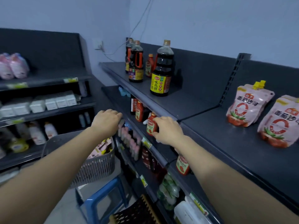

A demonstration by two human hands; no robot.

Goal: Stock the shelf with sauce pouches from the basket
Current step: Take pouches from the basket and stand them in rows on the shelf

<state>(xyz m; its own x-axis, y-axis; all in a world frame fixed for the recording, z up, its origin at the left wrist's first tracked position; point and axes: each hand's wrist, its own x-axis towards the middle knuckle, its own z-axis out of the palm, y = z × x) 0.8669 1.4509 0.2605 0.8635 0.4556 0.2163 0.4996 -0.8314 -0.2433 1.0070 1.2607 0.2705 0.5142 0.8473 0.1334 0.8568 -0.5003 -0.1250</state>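
In the head view, two groups of tomato sauce pouches (249,104) stood on the top shelf (210,135) at the far right, leaning back a little, their yellow spouts up. The nearer group, at the frame edge, was partly cut off. To their left the same shelf held large soy sauce bottles (161,68) and was otherwise mostly bare.

The grey ribbed basket (97,167) sat low on the left, on a blue stool (103,196), with several more pouches (103,146) showing over its rim. So the stocking looked only partly done: a few pouches placed, a fair number left, and plenty of room on the shelf.

Neither hand carried a pouch. The right hand (168,130) reached onto the second shelf (163,147) and closed its thumb and fingers around a red ketchup bottle (151,125), which suggested it was tidying or making space rather than stocking. The left hand (106,120) hovered knuckles-up over that shelf's front edge, above the basket. Its fingers were curled downward and hidden, so whether they gripped anything could not be told.
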